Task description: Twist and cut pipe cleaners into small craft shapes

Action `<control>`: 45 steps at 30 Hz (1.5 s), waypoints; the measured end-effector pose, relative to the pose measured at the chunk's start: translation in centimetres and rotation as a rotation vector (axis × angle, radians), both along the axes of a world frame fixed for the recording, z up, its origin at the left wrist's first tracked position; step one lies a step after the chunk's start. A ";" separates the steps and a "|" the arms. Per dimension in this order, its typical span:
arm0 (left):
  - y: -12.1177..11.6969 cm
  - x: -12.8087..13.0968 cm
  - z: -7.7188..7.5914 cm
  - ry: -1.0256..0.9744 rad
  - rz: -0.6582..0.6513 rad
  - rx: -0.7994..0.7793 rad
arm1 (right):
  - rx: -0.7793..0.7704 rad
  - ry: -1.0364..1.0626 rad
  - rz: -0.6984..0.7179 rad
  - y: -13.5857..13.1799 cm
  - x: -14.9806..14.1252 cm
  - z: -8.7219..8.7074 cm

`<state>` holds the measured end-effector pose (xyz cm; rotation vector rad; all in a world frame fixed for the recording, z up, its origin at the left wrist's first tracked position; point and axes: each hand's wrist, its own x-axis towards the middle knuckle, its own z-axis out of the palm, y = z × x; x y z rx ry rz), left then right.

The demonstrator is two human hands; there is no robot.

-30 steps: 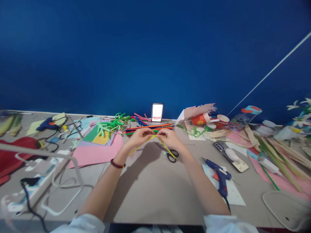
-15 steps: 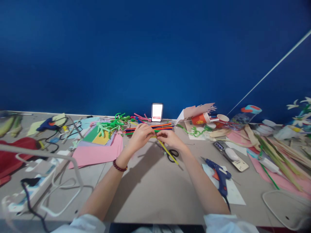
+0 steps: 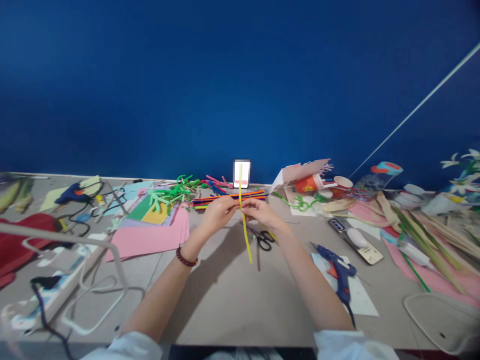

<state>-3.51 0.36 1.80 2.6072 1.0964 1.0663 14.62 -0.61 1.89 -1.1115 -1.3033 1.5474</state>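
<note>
The yellow stem (image 3: 246,237) looks matt, the pink paper (image 3: 146,240) matt, the glue gun (image 3: 339,270) smooth plastic.

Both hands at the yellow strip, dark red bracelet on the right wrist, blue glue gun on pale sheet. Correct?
Wrong wrist: the bracelet is on the left one, per the head view. Rest stands: left hand and right hand at the yellow strip, glue gun on pale sheet.

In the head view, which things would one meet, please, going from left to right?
Red cloth → pink paper → left hand → right hand → tipped red cup → flat-lying phone → white flowers.
</note>
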 end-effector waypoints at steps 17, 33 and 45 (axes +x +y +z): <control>-0.3 0.2 0.7 -0.232 0.018 -0.334 | -0.031 0.058 0.056 -0.1 -0.3 0.0; -0.7 1.1 0.6 -0.347 0.020 -0.429 | -0.077 0.133 0.098 0.1 -0.3 0.2; -1.1 1.4 1.0 -0.477 -0.023 -0.437 | -0.034 0.223 -0.048 0.2 -0.5 0.5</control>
